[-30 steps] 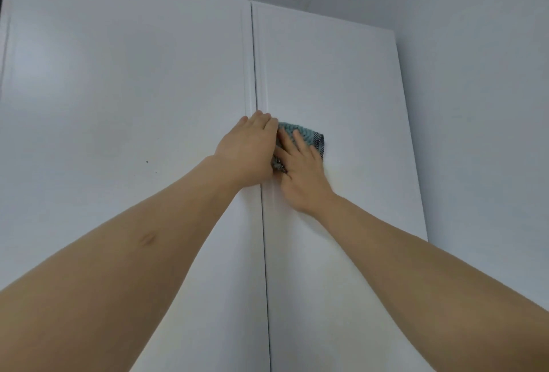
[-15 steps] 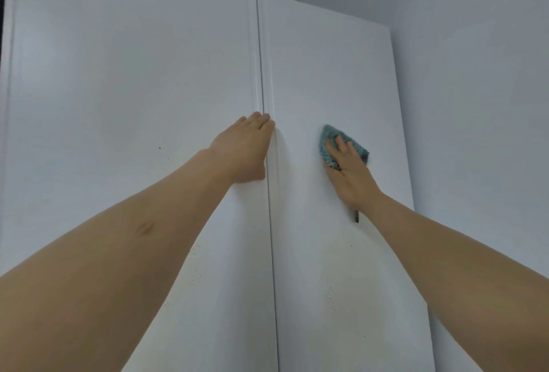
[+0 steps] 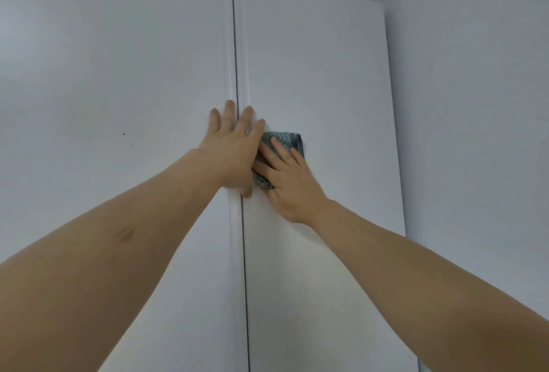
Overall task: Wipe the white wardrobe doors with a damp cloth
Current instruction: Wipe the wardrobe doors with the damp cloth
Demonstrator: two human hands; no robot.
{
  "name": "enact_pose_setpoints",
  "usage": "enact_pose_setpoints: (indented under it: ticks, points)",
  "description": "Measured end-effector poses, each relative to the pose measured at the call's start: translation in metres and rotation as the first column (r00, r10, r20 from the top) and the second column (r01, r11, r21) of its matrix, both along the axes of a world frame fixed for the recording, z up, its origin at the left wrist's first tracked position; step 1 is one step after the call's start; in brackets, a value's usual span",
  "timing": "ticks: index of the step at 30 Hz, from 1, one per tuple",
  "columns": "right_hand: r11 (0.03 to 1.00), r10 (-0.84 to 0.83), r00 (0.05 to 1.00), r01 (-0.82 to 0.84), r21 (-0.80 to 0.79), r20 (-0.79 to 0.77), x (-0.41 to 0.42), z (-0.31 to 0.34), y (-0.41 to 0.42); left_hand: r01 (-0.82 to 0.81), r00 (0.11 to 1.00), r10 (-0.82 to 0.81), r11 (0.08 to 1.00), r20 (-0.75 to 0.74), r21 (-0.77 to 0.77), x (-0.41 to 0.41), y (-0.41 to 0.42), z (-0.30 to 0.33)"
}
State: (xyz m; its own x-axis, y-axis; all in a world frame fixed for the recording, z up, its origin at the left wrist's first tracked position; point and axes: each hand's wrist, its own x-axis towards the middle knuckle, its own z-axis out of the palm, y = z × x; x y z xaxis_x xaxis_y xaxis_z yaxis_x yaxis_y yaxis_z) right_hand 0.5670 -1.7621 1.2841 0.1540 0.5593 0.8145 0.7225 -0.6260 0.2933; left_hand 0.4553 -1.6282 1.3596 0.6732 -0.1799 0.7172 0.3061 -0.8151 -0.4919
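**Cloth swept back to the centre seam of the wardrobe**

The wardrobe's two white doors fill the view. The left door (image 3: 118, 104) and the right door (image 3: 320, 74) meet at a dark vertical seam, and a plain wall (image 3: 475, 104) runs alongside the right door's outer edge. A few small dark specks show on the left door, out from the seam toward its left edge.

The left hand (image 3: 230, 151) lies flat across the seam, fingers straight and slightly spread, tips pointing up; it holds nothing and appears to brace the doors. The right hand (image 3: 286, 178) presses the cloth (image 3: 282, 139) against the right door just beside the seam, its fingers straight and spread over the fabric, not curled round it.

The cloth is a small, folded blue-green piece with a darker edge, lying flat on the right door at the seam-side edge, touching or tucked just under the left hand's little-finger side.

Half a second ago the cloth was out near the middle of the right door, well apart from the left hand; it has now come back to the seam, where it also sat a second ago. That reads as side-to-side strokes across this band of the right door. Most of both doors, above and below, probably still needs wiping.
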Motion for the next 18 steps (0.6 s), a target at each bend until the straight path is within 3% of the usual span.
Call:
enact_pose_setpoints:
  ticks: [3,11,15,18]
  points:
    - [0.998,-0.050,0.997,0.051,-0.026,0.052,0.024,-0.007,-0.032,-0.023,1.000,0.022,0.998,-0.010,-0.056,0.004,-0.008,0.001]
    - [0.971,-0.081,0.988,0.109,0.215,-0.134,0.070,-0.001,-0.104,-0.065,0.996,0.065,0.998,0.055,-0.007,0.004,-0.006,-0.008]
    - [0.853,-0.040,0.949,0.195,0.484,-0.313,0.077,0.013,-0.115,-0.058,0.997,0.059,0.998,0.052,-0.016,0.004,-0.008,-0.009]
    - [0.795,-0.017,0.926,0.241,0.557,-0.377,0.066,0.020,-0.090,-0.049,0.998,0.050,0.998,0.043,-0.033,0.003,-0.006,-0.009]
